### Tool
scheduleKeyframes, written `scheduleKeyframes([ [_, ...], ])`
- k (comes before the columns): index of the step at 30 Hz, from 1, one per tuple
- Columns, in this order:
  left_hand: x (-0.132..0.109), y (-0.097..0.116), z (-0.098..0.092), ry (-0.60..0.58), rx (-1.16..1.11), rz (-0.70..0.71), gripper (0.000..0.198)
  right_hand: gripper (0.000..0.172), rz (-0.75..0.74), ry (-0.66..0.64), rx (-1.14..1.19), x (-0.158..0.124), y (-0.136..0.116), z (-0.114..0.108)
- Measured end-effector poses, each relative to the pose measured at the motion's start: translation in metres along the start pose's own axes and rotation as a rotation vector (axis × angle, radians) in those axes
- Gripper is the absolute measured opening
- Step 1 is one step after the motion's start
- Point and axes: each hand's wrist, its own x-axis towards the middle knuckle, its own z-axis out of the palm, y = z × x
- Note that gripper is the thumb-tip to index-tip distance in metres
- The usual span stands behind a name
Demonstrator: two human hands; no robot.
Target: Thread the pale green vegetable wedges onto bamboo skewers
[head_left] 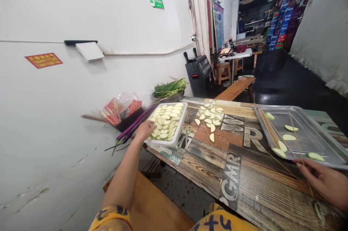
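My left hand (145, 130) is at the near left side of a white plastic tub (174, 141) full of pale, green-edged vegetable slices (165, 122). Its fingers are bent in against the slices; what they pinch is hidden. On the right, my right hand (317, 176) has thumb and fingers closed on a thin bamboo skewer (298, 140) slanting up over a metal tray (326, 133). In that tray lie several half-moon slices (289, 137) and a bundle of skewers (268, 126) along its left side.
More slices (209, 115) lie loose on the patterned table (206, 151), with scissors (186, 131) beside the tub. Purple eggplants (136, 124), a box of packaged sticks (122, 109) and a bowl of green stalks (170, 89) stand by the wall. A wooden bench (235, 88) is beyond.
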Motion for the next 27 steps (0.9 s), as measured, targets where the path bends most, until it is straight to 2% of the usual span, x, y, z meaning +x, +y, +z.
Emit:
scheduleKeyframes([
  [3,-0.003,0.0,0.005,-0.019,-0.092,-0.098,0.04,0.042,0.021,-0.144,0.057,0.001,-0.004,-0.005],
  [5,-0.004,0.001,0.007,-0.065,-0.106,-0.149,0.041,0.042,0.037,-0.138,0.059,0.002,-0.005,-0.007],
  [8,-0.007,0.005,0.004,-0.127,0.045,-0.084,0.037,0.039,0.035,-0.148,0.07,0.001,-0.005,-0.009],
  [10,-0.012,0.008,0.0,-0.115,0.162,-0.019,0.037,0.039,0.034,-0.154,0.071,0.0,-0.005,-0.009],
  [15,-0.021,0.013,-0.008,0.056,0.276,-0.023,0.047,0.033,0.003,-0.13,0.092,-0.001,-0.007,-0.01],
  [19,-0.023,0.013,-0.012,0.025,0.323,-0.057,0.045,0.033,-0.008,-0.149,0.087,0.002,-0.007,-0.01],
  [21,-0.028,0.015,-0.016,0.082,0.318,-0.089,0.046,0.034,-0.006,-0.147,0.067,0.003,-0.01,-0.011],
  [24,-0.044,0.034,-0.021,0.23,0.312,-0.107,0.045,0.034,-0.054,-0.117,0.06,-0.004,-0.026,-0.019],
  [27,-0.061,0.072,-0.02,0.381,0.237,0.009,0.039,0.035,-0.089,-0.11,0.071,-0.009,-0.046,-0.028],
])
